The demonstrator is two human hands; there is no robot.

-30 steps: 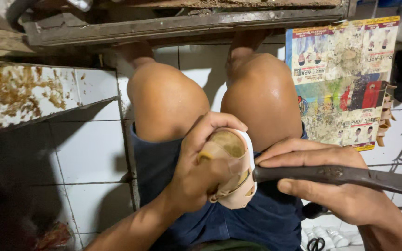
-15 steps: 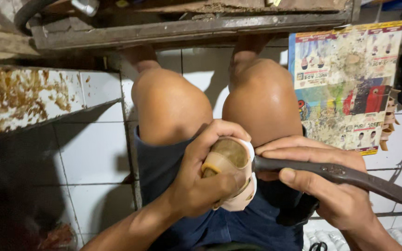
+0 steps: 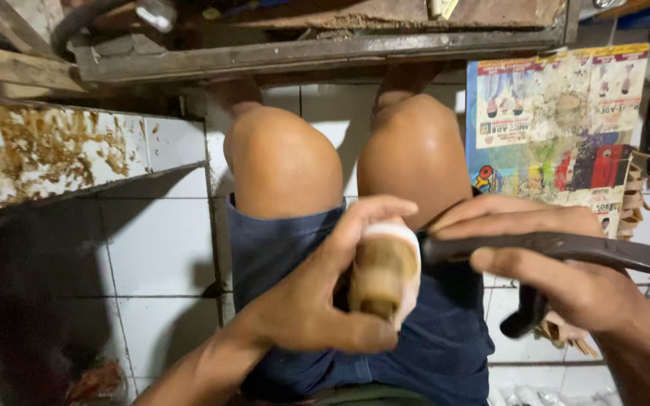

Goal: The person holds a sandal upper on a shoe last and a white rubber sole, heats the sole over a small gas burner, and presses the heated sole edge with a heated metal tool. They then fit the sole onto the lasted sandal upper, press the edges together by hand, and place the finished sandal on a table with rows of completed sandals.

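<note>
Gripping firm, fibrous coconut piece (image 3: 382, 272) in left hand (image 3: 317, 301); right hand (image 3: 558, 263) clamped on heavy knife (image 3: 566, 248); likely slippery.

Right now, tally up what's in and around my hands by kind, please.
Hands: 2, left hand and right hand
Round tan and white piece, held in the left hand: 1
Dark long tool, gripped in the right hand: 1
Printed paper sheets on the floor: 1
Total: 5
</note>
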